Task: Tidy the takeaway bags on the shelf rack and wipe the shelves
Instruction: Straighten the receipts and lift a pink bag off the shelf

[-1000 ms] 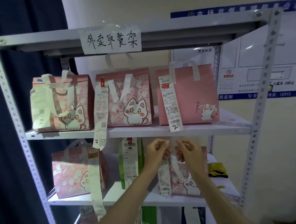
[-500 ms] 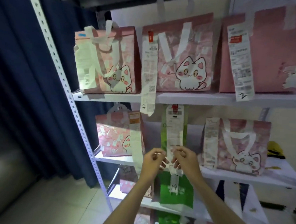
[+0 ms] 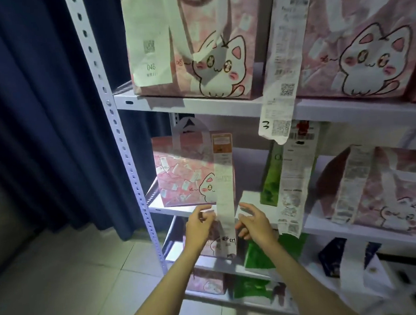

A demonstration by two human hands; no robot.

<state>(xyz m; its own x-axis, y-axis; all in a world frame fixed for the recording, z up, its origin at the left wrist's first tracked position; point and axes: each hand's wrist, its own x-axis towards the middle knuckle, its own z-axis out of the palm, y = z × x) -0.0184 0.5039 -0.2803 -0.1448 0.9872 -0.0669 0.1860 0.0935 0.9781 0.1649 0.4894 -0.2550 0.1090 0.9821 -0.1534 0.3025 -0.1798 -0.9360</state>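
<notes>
A white metal shelf rack [image 3: 117, 128] holds takeaway bags on several levels. On the middle shelf [image 3: 171, 212], at the left, stands a pink cat bag [image 3: 183, 173] with a long receipt [image 3: 224, 180] hanging down past the shelf edge. My left hand [image 3: 200, 224] pinches the receipt's left edge with curled fingers. My right hand [image 3: 253, 221] hovers at the receipt's right edge with its fingers spread and holds nothing. A green bag [image 3: 271, 177] with its own receipt [image 3: 293, 176] and another pink cat bag [image 3: 399, 189] stand further right.
Two pink cat bags [image 3: 202, 48] [image 3: 366, 50] sit on the shelf above [image 3: 199, 104]. Lower shelves carry a green bag [image 3: 259, 254] and a dark blue bag [image 3: 330, 257]. A dark blue curtain [image 3: 41, 118] hangs left of the rack over a tiled floor [image 3: 75, 275].
Both hands moved left from the green bag's receipt to the left pink bag's receipt. The view came closer and dropped lower. My right hand's fingers have opened.
</notes>
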